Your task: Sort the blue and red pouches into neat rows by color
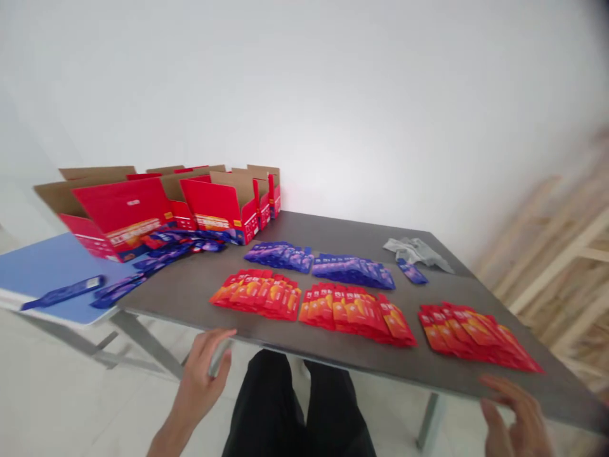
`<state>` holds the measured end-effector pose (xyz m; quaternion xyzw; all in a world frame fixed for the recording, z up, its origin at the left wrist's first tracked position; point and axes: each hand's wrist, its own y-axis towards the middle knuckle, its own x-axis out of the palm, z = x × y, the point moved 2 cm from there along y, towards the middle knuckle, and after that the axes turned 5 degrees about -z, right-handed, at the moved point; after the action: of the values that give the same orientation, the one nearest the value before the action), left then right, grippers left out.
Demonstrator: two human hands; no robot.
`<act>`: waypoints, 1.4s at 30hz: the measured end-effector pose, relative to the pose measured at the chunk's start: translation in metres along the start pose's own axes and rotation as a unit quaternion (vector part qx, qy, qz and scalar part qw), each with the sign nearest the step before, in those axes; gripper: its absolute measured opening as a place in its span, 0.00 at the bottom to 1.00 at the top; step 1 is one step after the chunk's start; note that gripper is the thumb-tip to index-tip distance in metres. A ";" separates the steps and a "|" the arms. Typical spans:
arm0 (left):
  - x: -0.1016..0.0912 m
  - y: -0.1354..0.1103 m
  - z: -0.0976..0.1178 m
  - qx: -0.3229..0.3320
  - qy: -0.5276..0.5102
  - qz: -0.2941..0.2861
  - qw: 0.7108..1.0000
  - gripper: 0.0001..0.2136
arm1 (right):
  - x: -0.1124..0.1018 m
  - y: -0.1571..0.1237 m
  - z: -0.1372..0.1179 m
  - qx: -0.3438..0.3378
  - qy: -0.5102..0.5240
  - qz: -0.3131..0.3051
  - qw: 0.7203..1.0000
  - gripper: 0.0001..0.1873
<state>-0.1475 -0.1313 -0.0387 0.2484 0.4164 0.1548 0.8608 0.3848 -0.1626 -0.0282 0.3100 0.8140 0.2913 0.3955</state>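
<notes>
My left hand (203,371) rests against the near edge of the dark grey table (333,241), fingers curled around the edge, holding nothing that I can make out. My right hand (516,416) hovers at the near right edge, fingers spread, blurred by motion. Three fanned rows of red sachets lie near the front: left (259,294), middle (356,313), right (476,335). Behind them lie two rows of blue sachets (280,255) (354,270). A single blue sachet (412,272) lies beside a grey wrapper (419,252).
Several open red cardboard boxes (143,212) stand at the far left, with loose blue sachets (176,247) spilled before them. A lower blue table (42,266) adjoins on the left, with a blue sachet (64,292) on it. Wooden frames (566,260) lean at the right. My dark-trousered legs (295,406) are below.
</notes>
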 end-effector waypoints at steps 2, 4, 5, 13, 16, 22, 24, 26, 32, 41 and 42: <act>0.016 0.027 0.012 0.056 0.075 -0.010 0.996 0.18 | -0.004 0.001 0.034 0.063 -0.023 0.002 0.998 0.26; 0.037 0.049 0.016 0.053 0.138 -0.008 0.989 0.26 | 0.010 -0.002 0.037 0.049 0.009 -0.047 0.998 0.28; 0.047 0.057 0.017 0.033 0.159 -0.005 0.987 0.30 | 0.024 -0.005 0.030 0.033 0.024 -0.091 0.995 0.28; 0.088 0.081 0.000 -0.178 0.144 -0.003 0.973 0.53 | 0.156 -0.001 -0.022 0.113 -0.144 -0.237 0.954 0.64; 0.099 0.095 -0.001 -0.195 0.123 -0.047 0.972 0.49 | 0.178 0.011 -0.020 0.116 -0.129 -0.245 0.954 0.61; 0.132 0.123 0.005 -0.113 0.039 -0.055 0.991 0.37 | 0.207 0.029 -0.040 0.073 -0.011 -0.218 0.973 0.51; 0.143 0.132 0.008 -0.072 -0.002 -0.049 0.996 0.34 | 0.220 0.037 -0.054 0.066 0.025 -0.205 0.976 0.49; 0.152 0.141 0.010 -0.041 -0.036 -0.051 0.997 0.32 | 0.235 0.046 -0.069 0.059 0.048 -0.194 0.978 0.47; 0.159 0.171 0.010 -0.010 -0.111 -0.105 0.988 0.23 | 0.279 0.080 -0.100 0.051 0.085 -0.182 0.978 0.43; 0.127 0.224 0.033 0.049 -0.255 -0.074 0.963 0.14 | 0.332 0.133 -0.124 -0.021 0.167 -0.192 0.967 0.32; 0.124 0.230 0.037 0.047 -0.265 -0.073 0.960 0.14 | 0.335 0.140 -0.131 -0.042 0.186 -0.203 0.961 0.30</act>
<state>-0.0566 0.1072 0.0293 0.2899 0.1971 0.0000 0.9365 0.1493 0.1430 -0.0148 0.0619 0.9058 0.2916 0.3010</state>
